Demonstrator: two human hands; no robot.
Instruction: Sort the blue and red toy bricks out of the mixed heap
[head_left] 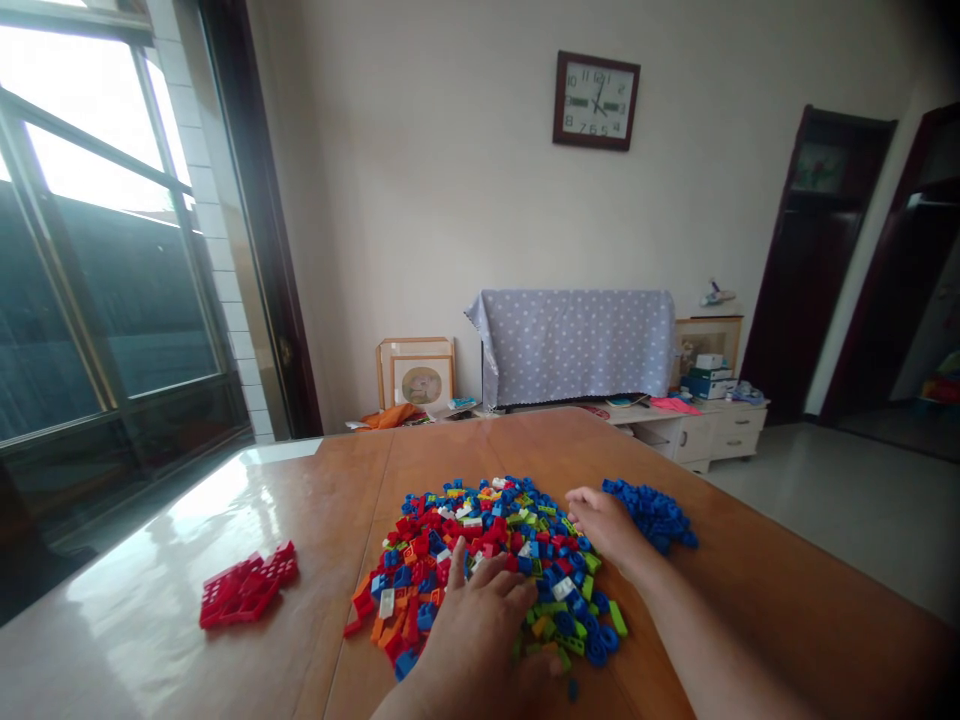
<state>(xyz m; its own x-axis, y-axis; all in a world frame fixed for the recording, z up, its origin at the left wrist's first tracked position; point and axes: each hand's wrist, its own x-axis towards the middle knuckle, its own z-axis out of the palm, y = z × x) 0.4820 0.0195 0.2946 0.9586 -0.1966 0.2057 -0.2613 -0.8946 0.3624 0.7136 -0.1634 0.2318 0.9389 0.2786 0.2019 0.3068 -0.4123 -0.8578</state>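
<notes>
A big mixed heap of small plastic bricks (480, 545), red, blue, green, orange and white, lies on the wooden table (750, 600). My left hand (480, 620) rests palm down on the near side of the heap, fingers spread and lying on the bricks. My right hand (604, 525) sits at the heap's right edge, fingers curled down into the bricks; what they pinch, if anything, is hidden. A sorted pile of blue bricks (654, 512) lies just right of my right hand. A pile of red bricks (247, 585) lies apart at the left.
The table's far edge (450, 425) faces a low white cabinet (697, 430) with a spotted cloth cover (574, 340). Large window (90, 250) at the left, wall clock (596, 100) above, dark doorways (817, 260) at the right.
</notes>
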